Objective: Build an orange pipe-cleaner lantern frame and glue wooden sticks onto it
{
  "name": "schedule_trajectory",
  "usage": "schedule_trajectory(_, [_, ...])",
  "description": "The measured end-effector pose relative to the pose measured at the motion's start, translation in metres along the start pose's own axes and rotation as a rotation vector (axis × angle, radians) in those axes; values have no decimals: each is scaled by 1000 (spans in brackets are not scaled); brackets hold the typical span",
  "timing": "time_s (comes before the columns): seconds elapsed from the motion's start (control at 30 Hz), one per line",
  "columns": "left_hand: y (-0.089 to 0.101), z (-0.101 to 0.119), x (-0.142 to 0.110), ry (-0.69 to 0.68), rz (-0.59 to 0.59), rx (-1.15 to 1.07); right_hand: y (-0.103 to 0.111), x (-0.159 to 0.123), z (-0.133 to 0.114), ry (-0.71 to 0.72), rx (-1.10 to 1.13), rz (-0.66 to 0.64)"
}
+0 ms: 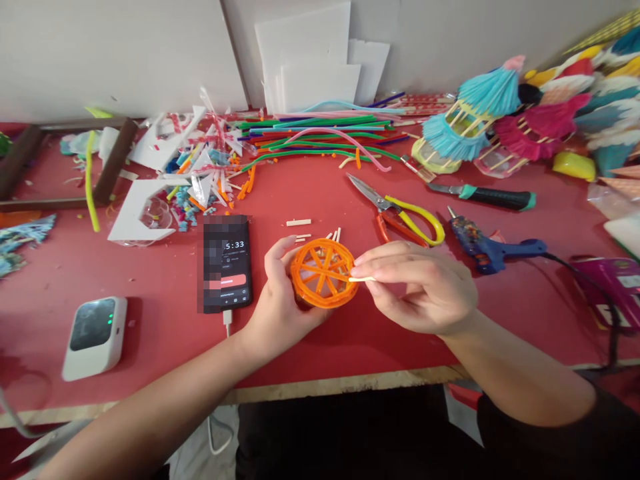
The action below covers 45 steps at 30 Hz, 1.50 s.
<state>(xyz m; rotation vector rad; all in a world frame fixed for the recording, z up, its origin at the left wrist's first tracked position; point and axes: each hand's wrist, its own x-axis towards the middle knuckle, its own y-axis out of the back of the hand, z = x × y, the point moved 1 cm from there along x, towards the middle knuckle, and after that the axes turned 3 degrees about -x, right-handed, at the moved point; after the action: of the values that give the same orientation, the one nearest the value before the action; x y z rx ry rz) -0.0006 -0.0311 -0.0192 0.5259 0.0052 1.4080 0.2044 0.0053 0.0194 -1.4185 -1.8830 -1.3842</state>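
An orange spoked wheel-shaped piece (324,272) faces up at the middle of the table's front part. My left hand (283,293) is closed around its left side and underside. Between the thumb and fingertips of my right hand (420,283) is a short pale wooden stick (361,279), lying almost level. The stick's left end meets the right rim of the wheel; whether it is fixed there I cannot tell. Just behind the wheel lie several more short sticks (299,223) on the red table (200,360).
Behind my right hand lie scissors (395,207), a utility knife (485,196) and a blue glue gun (493,247). A phone (227,263) and a white device (95,337) are at the left. Pipe cleaners (320,137), scraps (200,173) and small paper-roofed models (465,120) line the back.
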Motion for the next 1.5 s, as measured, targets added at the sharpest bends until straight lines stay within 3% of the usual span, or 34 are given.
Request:
schedule_trajectory(0.83, [1, -3, -2, -20, -8, 42, -1, -2, 0, -46, -74, -65])
schedule_trajectory(1.5, [1, 0, 1, 6, -17, -27, 0, -1, 4, 72, -169, -28])
